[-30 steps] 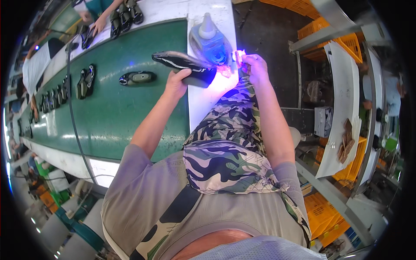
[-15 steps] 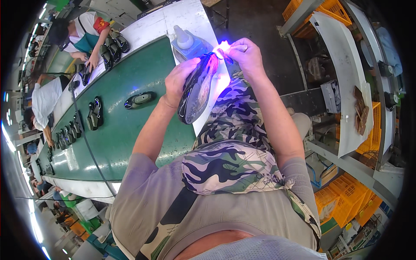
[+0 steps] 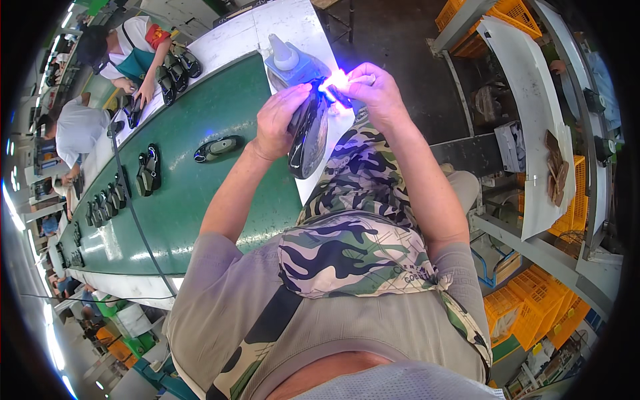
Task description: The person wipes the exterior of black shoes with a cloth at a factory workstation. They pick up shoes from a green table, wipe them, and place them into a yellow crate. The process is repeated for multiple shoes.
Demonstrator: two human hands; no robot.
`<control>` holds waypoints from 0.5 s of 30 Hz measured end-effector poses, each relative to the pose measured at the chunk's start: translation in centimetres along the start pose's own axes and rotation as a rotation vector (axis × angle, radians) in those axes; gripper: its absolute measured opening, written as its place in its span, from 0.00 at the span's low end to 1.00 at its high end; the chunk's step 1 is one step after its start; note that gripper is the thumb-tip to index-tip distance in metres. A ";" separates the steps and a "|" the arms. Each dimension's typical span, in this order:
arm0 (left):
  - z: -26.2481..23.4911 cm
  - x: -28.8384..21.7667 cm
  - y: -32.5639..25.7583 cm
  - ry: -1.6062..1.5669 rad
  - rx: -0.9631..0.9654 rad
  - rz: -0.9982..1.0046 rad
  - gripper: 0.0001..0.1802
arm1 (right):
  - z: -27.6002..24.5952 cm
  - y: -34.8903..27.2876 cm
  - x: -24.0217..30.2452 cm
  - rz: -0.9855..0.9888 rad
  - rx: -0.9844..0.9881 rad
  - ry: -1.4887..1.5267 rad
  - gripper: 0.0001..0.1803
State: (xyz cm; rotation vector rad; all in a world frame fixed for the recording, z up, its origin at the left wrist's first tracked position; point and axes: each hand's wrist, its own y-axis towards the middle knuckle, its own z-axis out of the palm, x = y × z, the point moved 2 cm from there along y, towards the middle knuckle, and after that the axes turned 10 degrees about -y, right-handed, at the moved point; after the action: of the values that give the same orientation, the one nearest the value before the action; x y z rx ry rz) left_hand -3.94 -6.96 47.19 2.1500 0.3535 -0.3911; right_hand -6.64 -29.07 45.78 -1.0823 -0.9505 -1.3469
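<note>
A glossy black shoe (image 3: pixel 308 143) hangs toe-down in my left hand (image 3: pixel 279 123), whose fingers are closed on its upper end. My right hand (image 3: pixel 379 97) pinches at the top of the shoe, right beside a bright white-blue glow (image 3: pixel 337 81). The glare hides what lies between its fingertips. A short dark strip (image 3: pixel 339 98) shows just under the glow; whether it belongs to the shoe I cannot tell. Just behind the shoe stands a blue container (image 3: pixel 297 69) with a white nozzle bottle (image 3: pixel 285 55) in it, on the white tabletop (image 3: pixel 293 20).
A green conveyor belt (image 3: pixel 193 200) on my left carries a single shoe (image 3: pixel 219 148), a pair (image 3: pixel 148 171) and several more farther off. Across it a co-worker (image 3: pixel 137 50) handles shoes. At right are a metal rack (image 3: pixel 527 133) and orange crates (image 3: pixel 533 303).
The shoe has turned, showing more of its black side and less of its sole. My right hand has shifted slightly left, and the glow has grown. My left hand keeps hold of the shoe.
</note>
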 end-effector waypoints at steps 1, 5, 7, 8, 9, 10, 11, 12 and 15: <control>0.0 0.0 -0.1 0.010 0.000 -0.005 0.29 | 0.2 -0.3 0.5 0.000 0.017 0.014 0.09; 0.2 -0.8 0.6 0.057 0.032 -0.065 0.31 | 0.3 -1.6 2.7 -0.019 0.054 -0.037 0.09; 0.3 -1.3 1.0 0.079 0.061 -0.102 0.32 | 0.3 -2.3 3.9 -0.028 0.054 -0.120 0.09; 0.4 -1.3 1.0 0.090 0.080 -0.122 0.32 | 0.3 -2.6 4.5 -0.037 0.054 -0.128 0.09; 0.5 -1.2 1.1 0.100 0.100 -0.140 0.32 | 0.3 -2.8 4.9 -0.046 0.054 -0.136 0.09; 0.7 -1.2 1.0 0.110 0.119 -0.159 0.32 | 0.1 -3.0 5.1 -0.056 0.053 -0.143 0.09; 0.8 -1.1 1.0 0.101 0.146 -0.210 0.33 | -0.1 -3.1 5.2 -0.083 0.034 -0.185 0.09; 1.0 -1.1 0.9 0.092 0.174 -0.260 0.33 | -0.5 -3.0 5.2 -0.110 0.016 -0.226 0.09; 1.6 -1.1 1.1 0.028 0.269 -0.422 0.34 | -1.1 -3.4 5.9 -0.156 -0.048 -0.334 0.10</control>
State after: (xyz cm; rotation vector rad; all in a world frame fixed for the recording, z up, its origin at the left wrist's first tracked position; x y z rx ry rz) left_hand -4.75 -8.96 47.59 2.3382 0.8169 -0.6786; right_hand -9.91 -31.48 51.33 -1.3184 -1.2741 -1.3432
